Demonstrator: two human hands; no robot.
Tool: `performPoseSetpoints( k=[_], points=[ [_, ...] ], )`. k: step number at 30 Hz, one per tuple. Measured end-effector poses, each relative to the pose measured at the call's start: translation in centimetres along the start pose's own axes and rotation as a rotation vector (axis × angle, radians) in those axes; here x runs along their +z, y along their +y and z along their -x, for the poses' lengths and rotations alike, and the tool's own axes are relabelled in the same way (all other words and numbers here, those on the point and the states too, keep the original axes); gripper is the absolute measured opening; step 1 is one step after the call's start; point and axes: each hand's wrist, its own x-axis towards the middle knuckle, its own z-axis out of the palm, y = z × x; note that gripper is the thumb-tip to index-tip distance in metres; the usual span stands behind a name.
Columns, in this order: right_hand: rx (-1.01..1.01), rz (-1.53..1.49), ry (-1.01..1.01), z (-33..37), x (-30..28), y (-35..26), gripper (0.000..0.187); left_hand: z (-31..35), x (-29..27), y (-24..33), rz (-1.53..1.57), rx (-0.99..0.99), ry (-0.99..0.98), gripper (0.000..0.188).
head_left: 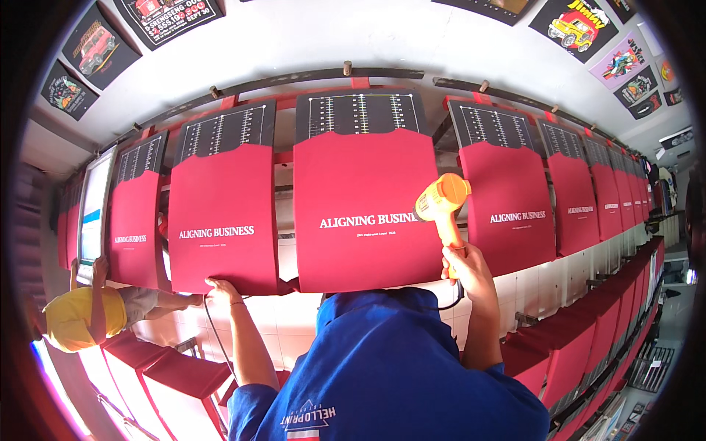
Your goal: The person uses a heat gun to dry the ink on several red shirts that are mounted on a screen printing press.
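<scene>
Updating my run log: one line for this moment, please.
right hand: holds orange blower | left hand: at lower edge of red cloth left of centre

A garment-printing workshop around me, rows of ruled boards [342, 116] part-covered in red fabric [360, 176] with repeated white lettering, a framed screen [93, 209], printed pictures [573, 31] on the wall [294, 37], an orange blower [445, 197] in my right fingers [457, 252].

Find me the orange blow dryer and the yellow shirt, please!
Orange blow dryer [447, 226]: head view, on its upper handle.
Yellow shirt [82, 317]: head view, on the middle of its fabric.
</scene>
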Motion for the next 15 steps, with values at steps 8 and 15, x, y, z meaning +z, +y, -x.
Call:
performPoseSetpoints(
  k=[8, 15],
  points=[
    [0.002, 0.042, -0.077, -0.4, 0.6, -0.2, 0.027, -0.5, 1.4, -2.2, 0.881, -0.156, 0.088, 0.051],
    [-0.018, 0.045, -0.082, -0.5, 1.1, -0.2, 0.025, 0.4, -0.5, -1.4, 0.264, -0.122, 0.042, 0.051]
  ],
)
